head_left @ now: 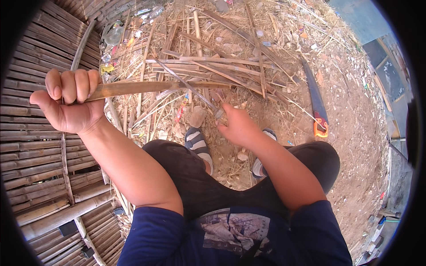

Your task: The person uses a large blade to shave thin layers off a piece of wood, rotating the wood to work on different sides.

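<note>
Rather long, flat, woody strip (142, 86)

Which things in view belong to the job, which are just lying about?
In the job:
bamboo strip, in left hand
long metal tool, in right hand

Lying about:
handsaw
stone
yellow scrap
strip pile, possibly related

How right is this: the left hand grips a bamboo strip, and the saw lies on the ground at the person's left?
The side is wrong: in the head view, the saw lies at the right; the left hand grips the bamboo strip.
</note>
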The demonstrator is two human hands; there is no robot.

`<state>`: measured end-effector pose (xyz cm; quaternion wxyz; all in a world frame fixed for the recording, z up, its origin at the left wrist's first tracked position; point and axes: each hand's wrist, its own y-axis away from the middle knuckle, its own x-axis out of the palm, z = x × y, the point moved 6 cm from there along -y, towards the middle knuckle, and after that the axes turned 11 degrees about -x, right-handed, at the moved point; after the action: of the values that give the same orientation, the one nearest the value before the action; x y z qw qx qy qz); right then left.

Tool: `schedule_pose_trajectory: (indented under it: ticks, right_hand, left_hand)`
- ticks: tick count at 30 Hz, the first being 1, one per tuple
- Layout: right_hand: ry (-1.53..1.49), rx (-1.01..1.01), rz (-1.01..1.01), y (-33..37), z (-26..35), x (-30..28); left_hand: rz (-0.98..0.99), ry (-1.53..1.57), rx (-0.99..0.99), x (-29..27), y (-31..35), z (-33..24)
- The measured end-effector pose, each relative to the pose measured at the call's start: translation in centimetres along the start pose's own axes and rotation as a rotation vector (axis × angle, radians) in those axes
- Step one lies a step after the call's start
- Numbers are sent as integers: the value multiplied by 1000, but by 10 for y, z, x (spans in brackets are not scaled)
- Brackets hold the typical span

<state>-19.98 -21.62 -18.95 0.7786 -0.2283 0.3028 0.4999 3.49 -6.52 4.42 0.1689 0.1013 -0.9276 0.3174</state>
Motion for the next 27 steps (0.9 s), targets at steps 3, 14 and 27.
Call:
schedule_pose_trajectory:
  ticks: [3,14,27]
  right_hand:
    - [43,-38,2,-4,6,-10]
    - [158,263,131,0,-38,-3]
    - [-130,128,-39,-16,-10,-40]
  left_hand:
    - [12,48,11,-8,5,-5]
    - [150,-9,-42,25,-5,6]
    - [-303,-26,57,38,-10,7]
